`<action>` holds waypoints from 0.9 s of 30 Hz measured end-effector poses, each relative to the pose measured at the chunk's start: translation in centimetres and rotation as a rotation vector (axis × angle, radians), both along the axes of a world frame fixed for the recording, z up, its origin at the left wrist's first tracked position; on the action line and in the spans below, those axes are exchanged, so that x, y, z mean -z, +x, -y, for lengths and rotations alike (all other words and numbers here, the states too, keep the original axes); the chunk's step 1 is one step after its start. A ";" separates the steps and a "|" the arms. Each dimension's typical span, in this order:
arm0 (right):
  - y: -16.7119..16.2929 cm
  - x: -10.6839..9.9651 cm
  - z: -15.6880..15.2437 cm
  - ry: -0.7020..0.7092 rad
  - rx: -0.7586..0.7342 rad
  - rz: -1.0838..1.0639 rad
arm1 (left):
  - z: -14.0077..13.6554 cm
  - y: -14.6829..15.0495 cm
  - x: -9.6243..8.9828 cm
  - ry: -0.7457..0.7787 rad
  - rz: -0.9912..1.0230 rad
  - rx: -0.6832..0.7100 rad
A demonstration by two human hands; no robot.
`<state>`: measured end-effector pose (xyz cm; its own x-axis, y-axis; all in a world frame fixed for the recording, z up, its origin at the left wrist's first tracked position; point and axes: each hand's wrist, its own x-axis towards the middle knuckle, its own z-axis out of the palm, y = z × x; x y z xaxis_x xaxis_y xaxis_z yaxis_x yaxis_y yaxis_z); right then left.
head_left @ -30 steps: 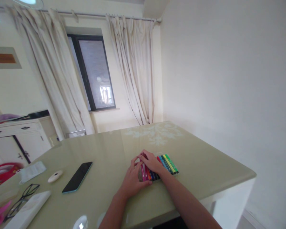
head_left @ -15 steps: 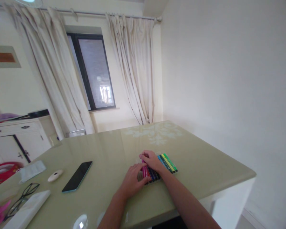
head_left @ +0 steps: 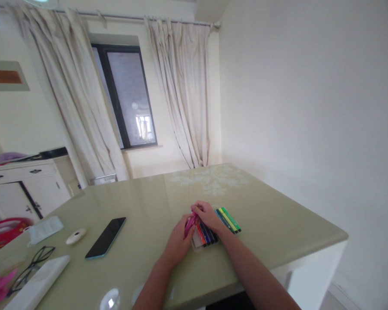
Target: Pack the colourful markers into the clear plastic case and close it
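Observation:
Pink marker pens point(head_left: 190, 224), how many I cannot tell, are gripped between my left hand point(head_left: 179, 239) and my right hand point(head_left: 207, 216). My left fingers and thumb close round the lower end, and my right fingertips pinch the upper end. Under my hands lies a clear plastic case point(head_left: 198, 248) with a row of markers. An orange-red marker point(head_left: 201, 235) and several dark blue and purple ones point(head_left: 209, 236) show between my wrists. Green and yellow markers point(head_left: 229, 219) lie to the right of my right wrist. My right hand covers the middle of the row.
On the greenish table point(head_left: 142, 202), a black phone point(head_left: 106, 238) lies to the left. Farther left are a white oval object point(head_left: 76, 237), a face mask point(head_left: 46, 230), black-framed glasses point(head_left: 30, 269) and a long white box point(head_left: 39, 282). A wall point(head_left: 294, 129) borders the table's right side.
The pink marker pens have been lifted from the left end of the row and tilted. My left hand has moved up and slightly left, baring the case's empty left slot.

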<state>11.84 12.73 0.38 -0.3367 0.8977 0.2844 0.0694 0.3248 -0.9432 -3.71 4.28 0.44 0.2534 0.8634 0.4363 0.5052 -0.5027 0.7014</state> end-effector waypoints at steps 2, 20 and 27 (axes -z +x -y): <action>-0.1 -0.1 0.1 0.016 -0.010 0.002 | -0.5 -0.1 0.4 0.025 0.011 -0.052; -0.7 -0.2 0.2 0.384 0.403 0.879 | -0.8 -2.5 1.3 0.010 -0.560 -0.849; 0.0 0.0 -0.4 0.367 0.611 0.927 | -0.3 -1.0 0.4 0.109 -0.400 -0.171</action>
